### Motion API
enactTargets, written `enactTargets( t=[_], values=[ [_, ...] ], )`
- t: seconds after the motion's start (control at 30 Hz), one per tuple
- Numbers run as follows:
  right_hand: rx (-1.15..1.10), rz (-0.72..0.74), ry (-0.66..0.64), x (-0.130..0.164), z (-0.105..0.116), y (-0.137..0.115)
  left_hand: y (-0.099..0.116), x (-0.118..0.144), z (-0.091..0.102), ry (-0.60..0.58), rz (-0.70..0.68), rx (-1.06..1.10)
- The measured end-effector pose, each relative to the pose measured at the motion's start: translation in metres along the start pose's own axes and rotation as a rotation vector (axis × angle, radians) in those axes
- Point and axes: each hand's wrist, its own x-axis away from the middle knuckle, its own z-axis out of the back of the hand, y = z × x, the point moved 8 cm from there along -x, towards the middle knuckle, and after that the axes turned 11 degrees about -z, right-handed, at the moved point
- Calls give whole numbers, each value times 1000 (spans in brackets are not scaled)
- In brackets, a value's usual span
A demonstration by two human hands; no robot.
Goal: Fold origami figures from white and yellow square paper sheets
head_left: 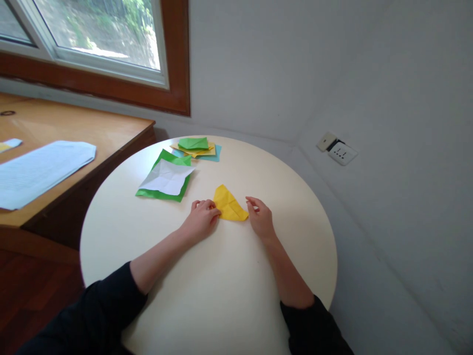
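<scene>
Yellow folded paper (229,204) between left hand (201,218) and right hand (259,219), touching both.

Round cream table (221,296) bears yellow folded paper (229,204), green sheet (162,193), paper stack (197,148)

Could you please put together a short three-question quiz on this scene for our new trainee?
1. True or false: the left hand rests on the edge of the folded yellow paper.
2. Which lies on the green sheet? A) a creased white sheet B) a pair of scissors C) a pencil
3. Where does the stack of coloured papers lie relative to the yellow paper?

Key
1. True; the right hand is at its other end.
2. A.
3. Farther from the person, near the far rim of the round table.
</scene>
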Motion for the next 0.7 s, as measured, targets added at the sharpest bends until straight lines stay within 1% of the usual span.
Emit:
enactTargets(
  t=[0.17,0.37,0.47,0.57,0.7],
  values=[
    [-29,-68,-36,-2,-4,12,-2,0,0,7,2,-2],
    [-12,-132,-89,-1,-8,14,-3,0,-1,7,0,-2],
    [4,-126,-108,-1,-9,10,-2,0,1,18,-3,8],
    [35,-88,-136,0,-11,4,-1,0,2,18,-2,9],
    [-20,-54,-182,4,-15,-3,-2,0,1,-1,10,1]
  ],
)
